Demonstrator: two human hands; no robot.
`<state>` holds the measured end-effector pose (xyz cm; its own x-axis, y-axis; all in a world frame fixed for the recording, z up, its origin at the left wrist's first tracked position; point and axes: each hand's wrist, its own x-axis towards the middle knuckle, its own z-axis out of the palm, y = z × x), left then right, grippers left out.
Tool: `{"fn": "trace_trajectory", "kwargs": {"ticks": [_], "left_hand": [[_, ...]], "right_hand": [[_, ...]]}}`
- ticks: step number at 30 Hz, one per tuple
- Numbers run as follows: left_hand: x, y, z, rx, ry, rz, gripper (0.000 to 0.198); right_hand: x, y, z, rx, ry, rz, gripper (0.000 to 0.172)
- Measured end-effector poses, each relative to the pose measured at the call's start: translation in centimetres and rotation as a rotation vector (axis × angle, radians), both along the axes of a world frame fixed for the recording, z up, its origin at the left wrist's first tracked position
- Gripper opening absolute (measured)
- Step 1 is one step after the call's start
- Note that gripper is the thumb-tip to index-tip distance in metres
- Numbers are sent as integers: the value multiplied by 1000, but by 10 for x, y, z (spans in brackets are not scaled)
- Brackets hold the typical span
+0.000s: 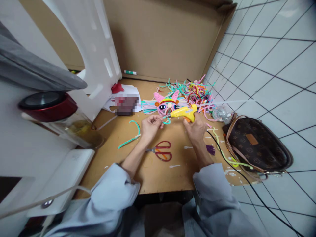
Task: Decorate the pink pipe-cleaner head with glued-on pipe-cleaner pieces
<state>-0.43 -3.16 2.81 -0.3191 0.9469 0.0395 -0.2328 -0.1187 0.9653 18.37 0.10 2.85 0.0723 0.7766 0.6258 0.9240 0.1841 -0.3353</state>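
1. Work in hand: gluing on a pipe-cleaner craft. Judged from the positions, this is the glue-application step, with the nozzle brought to the part being held.
2. Right hand (197,129): clamped around the grip of the yellow glue gun (184,112), nozzle pointing left towards the other hand. Whether a finger is pressing the trigger cannot be told.
3. Left hand (151,126): fingertips pinched together on a small teal pipe-cleaner loop (167,121), held just beside the nozzle tip. Whether they touch cannot be told.
4. Location of the piece: the loop sits just in front of the pipe-cleaner face (166,104), which has 2 pink horns and 2 large eyes and lies on the brown table (153,174).
5. Surroundings:
   - a heap of loose pipe cleaners (195,90) behind the face;
   - red scissors (161,151) between the forearms;
   - 1 long teal pipe cleaner (130,135) left of the left hand;
   - a brown handbag (256,144) at the right;
   - a black cable (232,164) running from the gun off the table edge.
6. Assessment: the next move calls for a steady nozzle and a small bead of glue, with the pinching fingertips kept clear of the hot tip. The cable lies near the right wrist and could drag.
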Motion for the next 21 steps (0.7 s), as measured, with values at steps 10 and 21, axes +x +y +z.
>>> {"fn": "trace_trajectory", "kwargs": {"ticks": [10,21], "left_hand": [[0,-1,2,-2,4,1,20],[0,0,0,7,3,4,23]], "right_hand": [[2,1,-1,47,12,36,27],[1,0,1,36,22,43,24]]}}
